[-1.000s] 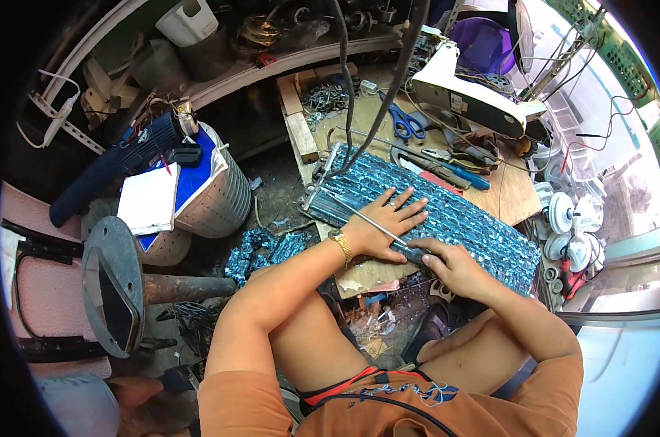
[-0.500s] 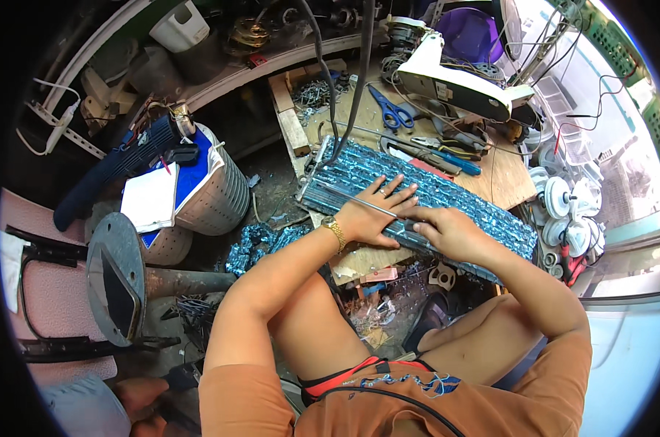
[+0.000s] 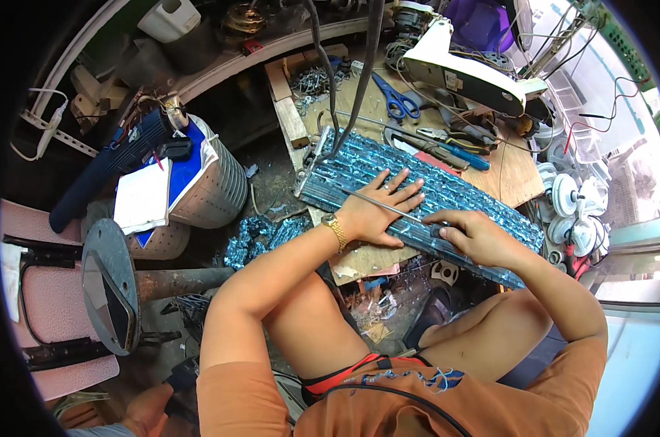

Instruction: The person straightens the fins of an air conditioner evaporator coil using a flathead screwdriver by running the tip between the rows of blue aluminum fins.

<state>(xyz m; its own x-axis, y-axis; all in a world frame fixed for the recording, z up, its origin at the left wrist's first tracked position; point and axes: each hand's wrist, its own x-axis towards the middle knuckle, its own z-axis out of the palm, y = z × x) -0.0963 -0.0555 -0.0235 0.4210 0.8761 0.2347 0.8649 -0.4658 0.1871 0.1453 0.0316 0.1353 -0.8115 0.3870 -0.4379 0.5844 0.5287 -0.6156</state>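
Observation:
A long block of crumpled blue metal fins with tubes along its near side, like a finned cooling coil point(image 3: 461, 191), lies slantwise on the wooden board. My left hand point(image 3: 370, 215) rests flat on its left part, fingers spread, with a gold watch at the wrist. A screwdriver point(image 3: 408, 215) is gripped in my right hand point(image 3: 477, 237), over the coil's near edge. Its long thin shaft points left and passes across the back of my left hand. Torn blue fin scraps point(image 3: 250, 242) lie on the floor left of the board.
Behind the coil are blue scissors point(image 3: 397, 100), pliers point(image 3: 454, 138) and a white machine part point(image 3: 465, 73). White spools point(image 3: 561, 197) hang at the right. Left stand a perforated metal drum point(image 3: 217, 189) and a phone on a round metal plate point(image 3: 104, 251). Another person's arm point(image 3: 149, 411) shows lower left.
My right hand has shifted to the right and slightly down, drawing the screwdriver back with it. My left hand stays flat on the coil. The other person's arm at lower left has moved.

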